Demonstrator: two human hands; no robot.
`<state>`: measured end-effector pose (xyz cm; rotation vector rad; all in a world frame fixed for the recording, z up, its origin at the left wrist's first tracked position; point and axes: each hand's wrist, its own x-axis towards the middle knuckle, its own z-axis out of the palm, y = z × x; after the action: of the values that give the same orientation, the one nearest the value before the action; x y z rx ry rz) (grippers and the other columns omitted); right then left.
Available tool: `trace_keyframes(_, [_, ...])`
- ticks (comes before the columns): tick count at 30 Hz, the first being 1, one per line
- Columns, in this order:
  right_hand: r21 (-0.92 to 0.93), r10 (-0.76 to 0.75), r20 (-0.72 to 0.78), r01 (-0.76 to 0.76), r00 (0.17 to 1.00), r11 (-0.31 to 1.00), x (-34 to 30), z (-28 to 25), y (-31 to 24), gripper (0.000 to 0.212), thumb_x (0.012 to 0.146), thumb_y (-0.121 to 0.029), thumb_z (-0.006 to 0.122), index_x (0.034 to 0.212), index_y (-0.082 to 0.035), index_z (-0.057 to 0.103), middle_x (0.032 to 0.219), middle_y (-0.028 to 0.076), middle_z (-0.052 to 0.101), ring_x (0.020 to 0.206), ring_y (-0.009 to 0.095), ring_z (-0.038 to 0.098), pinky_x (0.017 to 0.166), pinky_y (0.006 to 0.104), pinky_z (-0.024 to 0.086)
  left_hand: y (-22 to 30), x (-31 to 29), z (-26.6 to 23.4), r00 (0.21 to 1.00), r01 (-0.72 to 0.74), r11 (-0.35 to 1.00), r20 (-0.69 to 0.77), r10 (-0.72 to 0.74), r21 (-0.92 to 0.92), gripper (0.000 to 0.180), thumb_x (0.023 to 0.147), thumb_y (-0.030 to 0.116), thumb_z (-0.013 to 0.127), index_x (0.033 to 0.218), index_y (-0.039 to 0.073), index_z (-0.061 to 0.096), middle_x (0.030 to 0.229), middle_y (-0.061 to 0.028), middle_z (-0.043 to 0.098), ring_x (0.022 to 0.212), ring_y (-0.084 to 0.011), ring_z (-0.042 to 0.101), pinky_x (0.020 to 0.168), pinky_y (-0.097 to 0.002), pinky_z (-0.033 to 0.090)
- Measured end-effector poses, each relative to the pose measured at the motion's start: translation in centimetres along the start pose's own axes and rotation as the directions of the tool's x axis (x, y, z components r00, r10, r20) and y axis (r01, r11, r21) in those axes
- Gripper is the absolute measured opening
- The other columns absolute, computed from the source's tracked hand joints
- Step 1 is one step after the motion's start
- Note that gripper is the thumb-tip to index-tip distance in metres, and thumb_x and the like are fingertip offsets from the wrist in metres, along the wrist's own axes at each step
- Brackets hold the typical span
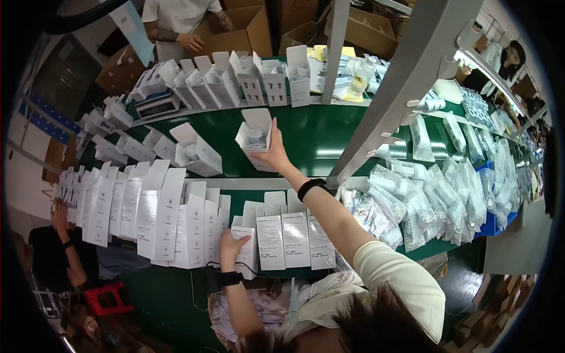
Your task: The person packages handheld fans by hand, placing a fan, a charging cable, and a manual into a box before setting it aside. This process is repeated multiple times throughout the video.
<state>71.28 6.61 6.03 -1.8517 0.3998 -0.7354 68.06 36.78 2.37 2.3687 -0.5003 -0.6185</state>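
In my right hand (275, 152) is a white carton (250, 143) with its top flap up and a clear plastic bag inside. I hold it by its right side over the green work surface (306, 132). Closer to my body, my left hand (231, 247) grips another open white carton (249, 232), its thumb lying across the printed face. This one stands at the left end of a short row of upright white cartons (295, 238). To its left runs a longer row of taller open cartons (154, 215).
Bubble-wrapped packets (432, 194) lie heaped at the right, partly in a blue bin (497, 220). A grey metal post (397, 88) slants across the bench. More filled white cartons (220, 85) line the far side. Co-workers' hands (191, 42) show at the back and at the left.
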Motion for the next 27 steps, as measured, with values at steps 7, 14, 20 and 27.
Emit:
trace_keyframes(7, [-0.181,0.187,0.375,-0.127,0.908,0.975,-10.5,-9.2,-6.1,0.079,0.071,-0.020,0.066,0.134,-0.002,0.022,0.129,0.024,0.034,0.115,0.035,0.040,0.097,0.0366,0.031,7.7,-5.5,-3.4,0.967,0.142,0.989,-0.208,-0.147,-0.040,0.065,0.055,0.017,0.079,0.106,-0.002,0.043,0.101,-0.0205,0.055,0.090,-0.0300,0.054,0.078,-0.0352,0.043])
trace_keyframes(14, [-0.802,0.135,-0.249,-0.282,0.959,0.526,-7.2,-27.5,3.9,0.038,0.076,-0.032,0.056,0.107,-0.009,0.055,0.074,0.019,0.061,0.070,0.037,0.058,0.068,0.0435,0.047,12.3,-10.0,-3.5,0.719,-0.535,0.822,-0.617,0.321,-0.196,0.083,0.060,0.014,0.074,0.125,0.004,0.024,0.119,-0.0179,0.038,0.107,-0.0289,0.042,0.090,-0.0380,0.035])
trace_keyframes(20, [-0.620,0.578,-0.460,-0.710,0.674,0.334,0.7,-28.9,14.9,0.087,0.067,-0.018,0.067,0.136,-0.016,0.014,0.111,0.021,0.049,0.095,0.033,0.053,0.076,0.0425,0.046,19.9,-8.8,-2.6,0.739,-0.659,0.750,-0.234,0.632,-0.057,0.070,0.060,0.014,0.074,0.118,0.008,0.036,0.116,-0.0188,0.036,0.103,-0.0353,0.043,0.086,-0.0425,0.038])
trace_keyframes(27, [0.388,0.417,-0.287,-0.294,0.862,0.874,-4.2,-29.5,3.0,0.093,0.060,0.006,0.058,0.136,-0.016,0.009,0.117,0.016,0.044,0.104,0.028,0.050,0.080,0.0383,0.047,20.6,-7.5,0.1,0.825,-0.559,0.823,-0.160,0.542,-0.097,0.072,0.055,0.016,0.079,0.113,0.007,0.036,0.112,-0.0161,0.040,0.097,-0.0288,0.049,0.080,-0.0359,0.043])
